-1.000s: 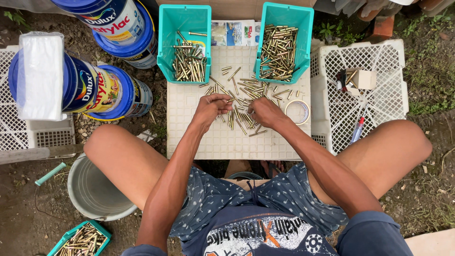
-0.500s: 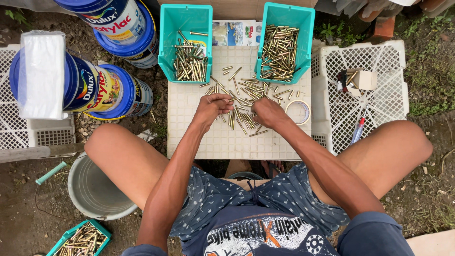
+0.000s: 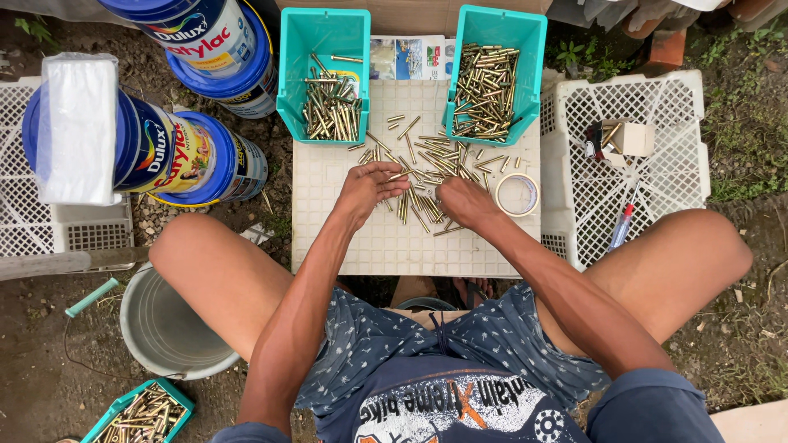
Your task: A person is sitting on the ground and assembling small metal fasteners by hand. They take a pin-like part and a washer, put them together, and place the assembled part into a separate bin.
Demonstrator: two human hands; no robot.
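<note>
Left hand: narrow grip pinching one brass casing. Right hand: curled over the loose casing pile on the white worktop; grip cannot be told.

head cam | looks straight down from above | close over lap and crate top | single view, nothing shared

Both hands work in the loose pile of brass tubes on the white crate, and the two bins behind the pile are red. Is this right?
Not quite. The head view shows both bins as teal: the left bin and the right bin. The rest holds: the left hand and right hand work in the loose brass tubes on the white crate.
</note>
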